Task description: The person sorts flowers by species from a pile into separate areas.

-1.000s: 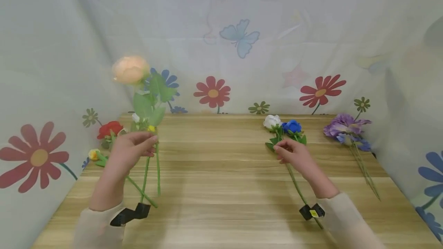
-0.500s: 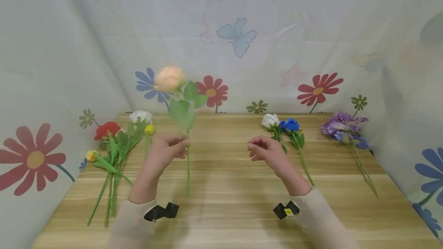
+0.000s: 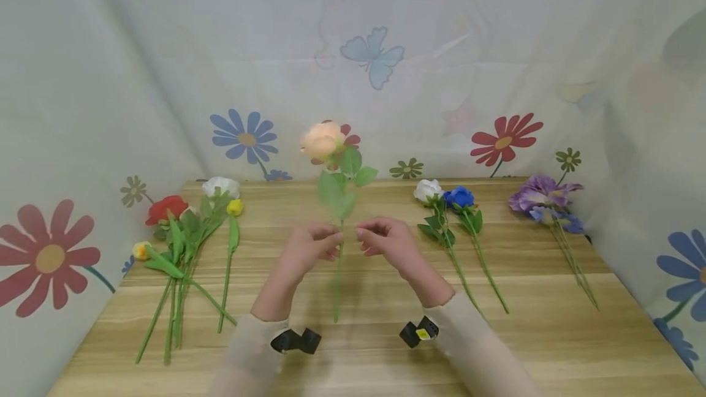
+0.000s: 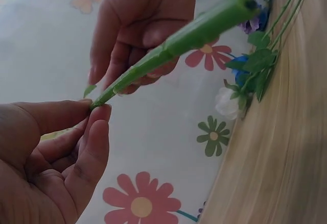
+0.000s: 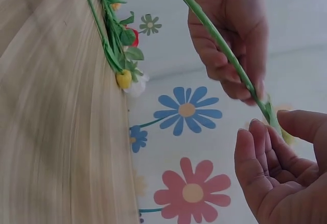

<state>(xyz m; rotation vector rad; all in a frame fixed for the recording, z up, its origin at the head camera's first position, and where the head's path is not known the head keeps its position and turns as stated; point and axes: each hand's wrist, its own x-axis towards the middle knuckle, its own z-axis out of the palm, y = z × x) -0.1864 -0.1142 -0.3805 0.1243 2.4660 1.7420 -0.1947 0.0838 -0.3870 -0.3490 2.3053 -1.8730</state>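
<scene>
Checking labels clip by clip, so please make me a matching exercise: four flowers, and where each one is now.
1. peach rose
2. blue rose
3. red flower
4. purple flower

A. lying on the table's left side
B. lying farthest right on the table
C. held upright by the left hand
D. lying between a white flower and the purple flower

Pairs: 1-C, 2-D, 3-A, 4-B

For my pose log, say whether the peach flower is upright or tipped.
Upright: in the head view, its peach bloom sits above a near-vertical green stem, pinched by the left hand.
</scene>
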